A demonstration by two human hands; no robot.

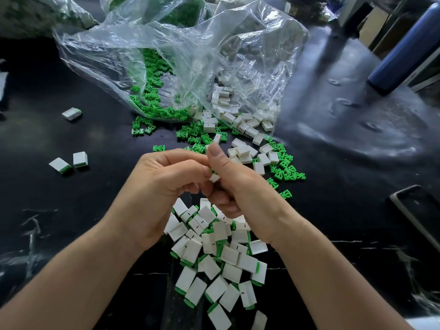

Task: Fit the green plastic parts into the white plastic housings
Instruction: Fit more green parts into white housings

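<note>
Fingers [190, 163] of the left hand [164, 186] curl inward and meet the thumb and fingers of the right hand [238, 186] just above the counter [95, 210]. Together they pinch one white housing [214, 178]. Only a corner of it shows, with what looks like a sliver of green at its upper edge. The joint is hidden, so I cannot tell how far the insert is seated.

To do this step well, the left hand should probably hold the housing steady by its flat sides. The right thumb then pushes the green piece straight into the open end, kept square rather than tilted, until only a green lip shows. That is how the finished pieces [214, 253] piled directly below the hands look, so letting go here would drop the new one onto that pile.

Beyond the hands, loose white housings [245, 153] and loose green parts [285, 170] lie mixed together, within easy reach for the next pair. More of both spill from the clear plastic bag [178, 55] behind them. Three assembled pieces lie well apart on the left: two side by side [80, 159] and one farther back [72, 113]. A phone [419, 210] sits at the right edge and a blue bottle [404, 44] at the far right.
</note>
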